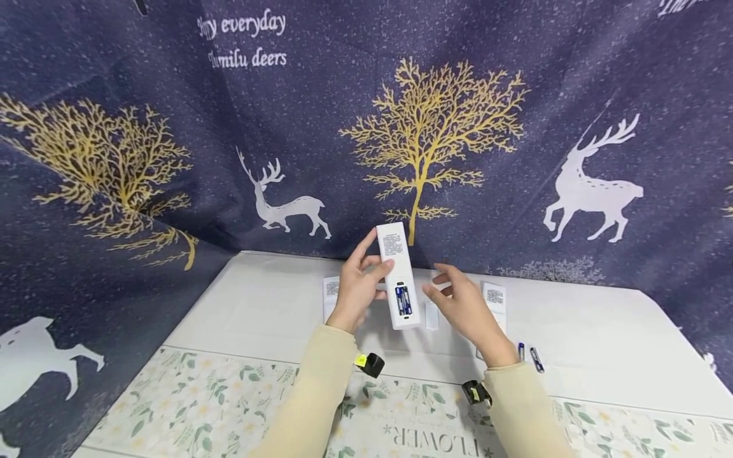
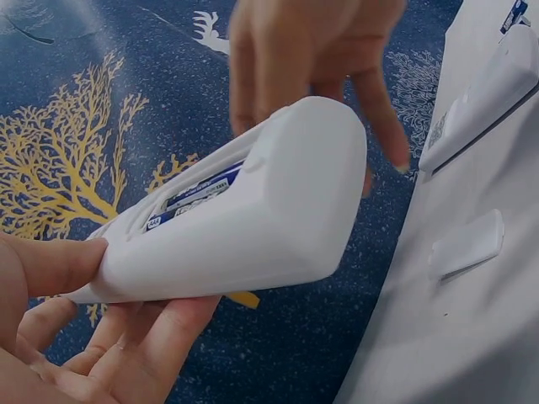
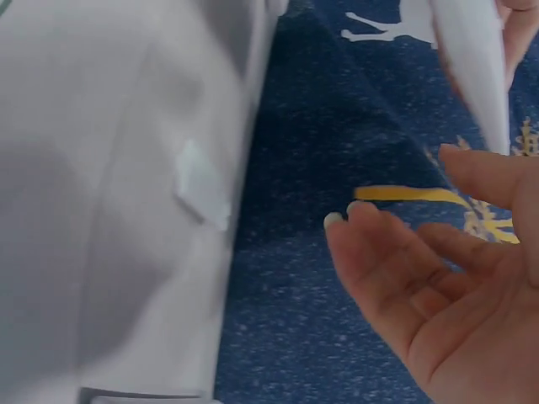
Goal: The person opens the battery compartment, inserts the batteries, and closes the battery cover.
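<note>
My left hand (image 1: 356, 289) grips a white remote control (image 1: 396, 270), its back turned up and tilted above the table. The battery compartment is uncovered, with two blue batteries (image 1: 403, 300) lying side by side in it. In the left wrist view, the thumb presses one side of the remote (image 2: 312, 194) and the fingers support it from below. Just right of the remote, my right hand (image 1: 462, 306) holds nothing, its fingers loosely bent, as the right wrist view of that hand (image 3: 429, 295) shows. Beneath, on the table, lies a small white battery cover (image 1: 432, 316).
A second white remote (image 1: 495, 298) lies behind the right hand, and another (image 1: 330, 294) is partly hidden by the left hand. Two loose batteries (image 1: 536, 360) lie right of the right wrist. A floral cloth (image 1: 229, 394) covers the table's front; a dark printed curtain (image 1: 487, 210) hangs behind.
</note>
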{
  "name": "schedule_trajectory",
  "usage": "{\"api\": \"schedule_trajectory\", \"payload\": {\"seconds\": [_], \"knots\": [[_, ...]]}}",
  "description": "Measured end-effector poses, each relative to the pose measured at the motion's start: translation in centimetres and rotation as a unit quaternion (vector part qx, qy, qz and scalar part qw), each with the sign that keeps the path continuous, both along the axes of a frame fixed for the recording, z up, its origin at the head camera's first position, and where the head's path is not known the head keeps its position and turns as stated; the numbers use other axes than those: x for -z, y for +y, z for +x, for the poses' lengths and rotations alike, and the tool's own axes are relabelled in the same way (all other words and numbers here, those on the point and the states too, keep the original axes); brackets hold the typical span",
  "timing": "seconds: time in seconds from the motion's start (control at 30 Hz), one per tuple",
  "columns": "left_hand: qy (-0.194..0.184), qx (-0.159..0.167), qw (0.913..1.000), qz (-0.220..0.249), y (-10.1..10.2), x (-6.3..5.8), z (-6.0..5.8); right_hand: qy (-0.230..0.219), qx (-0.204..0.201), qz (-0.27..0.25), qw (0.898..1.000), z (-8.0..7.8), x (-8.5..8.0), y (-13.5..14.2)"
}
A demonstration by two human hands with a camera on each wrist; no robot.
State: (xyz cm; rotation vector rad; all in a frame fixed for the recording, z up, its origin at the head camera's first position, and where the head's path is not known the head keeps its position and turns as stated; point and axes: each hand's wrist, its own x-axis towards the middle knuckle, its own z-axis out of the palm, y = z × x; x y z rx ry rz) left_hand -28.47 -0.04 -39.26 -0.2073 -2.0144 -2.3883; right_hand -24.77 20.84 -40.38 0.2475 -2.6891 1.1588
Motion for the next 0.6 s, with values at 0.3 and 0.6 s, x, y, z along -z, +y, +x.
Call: {"api": "schedule_trajectory", "payload": {"seconds": [0.3, 0.6], "knots": [[-0.002, 0.002, 1.0000, 0.000, 0.0, 0.1, 0.0, -0.064, 0.021, 0.040, 0.997, -1.2, 2.2, 0.3], [-0.008, 0.001, 1.0000, -0.001, -0.2, 0.1, -0.1, -0.101, 0.005, 0.064, 0.993, -1.5, 3.7, 0.3]]}}
